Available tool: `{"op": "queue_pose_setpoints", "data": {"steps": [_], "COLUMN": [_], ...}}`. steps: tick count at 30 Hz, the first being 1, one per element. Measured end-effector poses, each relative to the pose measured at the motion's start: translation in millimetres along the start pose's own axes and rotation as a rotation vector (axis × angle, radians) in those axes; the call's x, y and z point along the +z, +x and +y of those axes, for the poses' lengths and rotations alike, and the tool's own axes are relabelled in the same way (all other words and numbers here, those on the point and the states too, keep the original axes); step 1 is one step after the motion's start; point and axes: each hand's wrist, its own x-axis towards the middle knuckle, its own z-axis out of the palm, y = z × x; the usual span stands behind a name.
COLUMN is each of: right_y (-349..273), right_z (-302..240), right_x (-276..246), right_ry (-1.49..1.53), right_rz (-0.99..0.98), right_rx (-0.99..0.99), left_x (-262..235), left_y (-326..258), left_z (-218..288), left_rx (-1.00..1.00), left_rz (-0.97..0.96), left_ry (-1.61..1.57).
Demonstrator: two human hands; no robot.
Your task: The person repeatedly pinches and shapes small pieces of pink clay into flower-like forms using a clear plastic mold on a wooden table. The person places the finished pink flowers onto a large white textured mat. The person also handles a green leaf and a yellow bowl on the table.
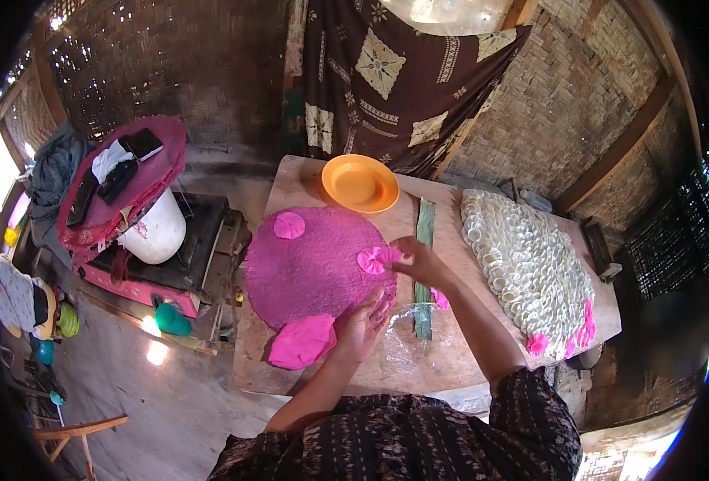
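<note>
Woven bamboo walls are enclosing a wooden worktable [314, 373], where a large round magenta dough sheet [310, 268] is lying flat. My right hand [418, 260] is pinching a small ruffled pink dough disc [374, 259] at the sheet's right edge. My left hand [362, 325] is resting spread, fingers pointing away from me, beside a pink dough lump [302, 341]. A narrow green leaf strip [425, 232] is running lengthwise away from me toward an orange plastic bowl [360, 183]. Clear plastic wrap [406, 337] is lying under my right forearm.

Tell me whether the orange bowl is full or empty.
Empty: the orange bowl on the wooden table shows only its bare inside.
</note>
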Motion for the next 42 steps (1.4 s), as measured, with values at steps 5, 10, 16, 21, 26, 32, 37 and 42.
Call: {"op": "queue_pose_setpoints", "data": {"steps": [5,10,16,21,26,32,37,42], "right_y": [29.3,28.9,7.9,-4.6,-68.0,-137.0,-178.4,-205.3], "right_z": [43.3,56.2,57.6,20.0,-18.4,-6.9,30.6,68.3], "right_x": [21.8,42.6,58.0,34.0,16.3,25.0,-10.9,-47.5], "right_ry": [-0.536,-0.819,-0.999,-0.951,-0.973,-1.27,-0.324,0.967], "right_rz": [0.089,0.141,0.049,0.142,0.153,0.102,0.12,0.143], "right_rx": [-0.086,-0.106,-0.091,-0.21,-0.322,-0.261,-0.033,0.176], "left_x": [-8.6,-17.1,-27.7,-16.6,11.8,43.3,56.0,72.4], "left_y": [1.3,0.3,5.5,11.5,11.1,6.8,-1.9,-0.7], "left_z": [2.0,1.5,-6.6,0.2,20.2,-8.8,-27.5,-55.0], "left_rx": [0.028,0.037,0.041,0.127,0.166,0.046,-0.187,-0.299], "left_rz": [0.109,0.108,0.142,0.168,0.068,-0.033,-0.086,-0.198], "left_ry": [0.036,-0.019,-0.075,0.026,-0.054,0.195,0.148,0.167]}}
